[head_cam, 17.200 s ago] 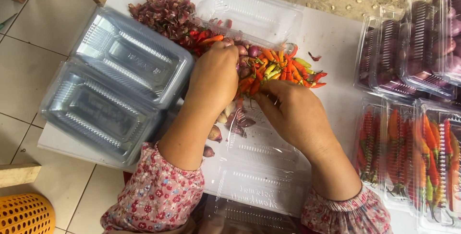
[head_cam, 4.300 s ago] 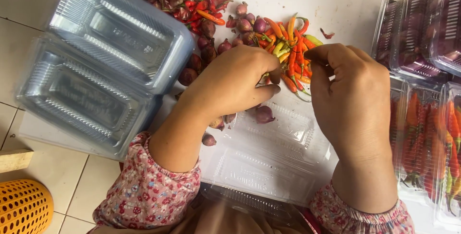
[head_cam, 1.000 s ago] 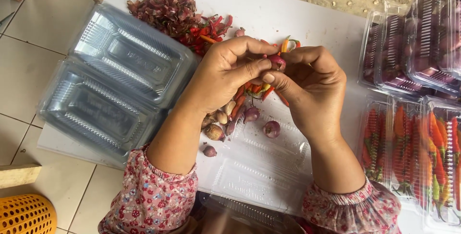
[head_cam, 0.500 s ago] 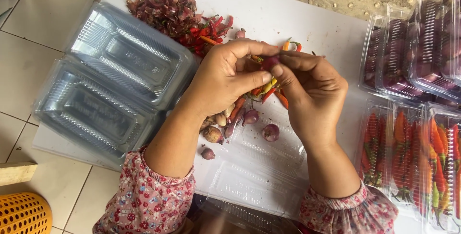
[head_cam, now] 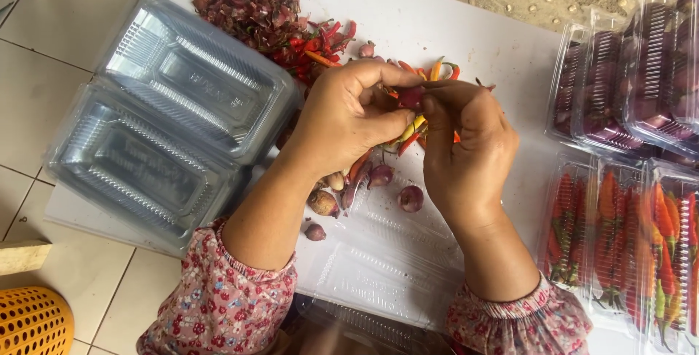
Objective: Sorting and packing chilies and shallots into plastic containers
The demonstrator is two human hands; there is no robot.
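Purple and small, a shallot sits pinched between the fingertips of the left hand and the right hand, both grips closed on it, just above the open clear box on the white tabletop. More shallots and some chillies lie under the hands, close to that box. Left of the box is a stack of clear boxes, right of it are packed chilli boxes, and past the hands is a pile of red peels.
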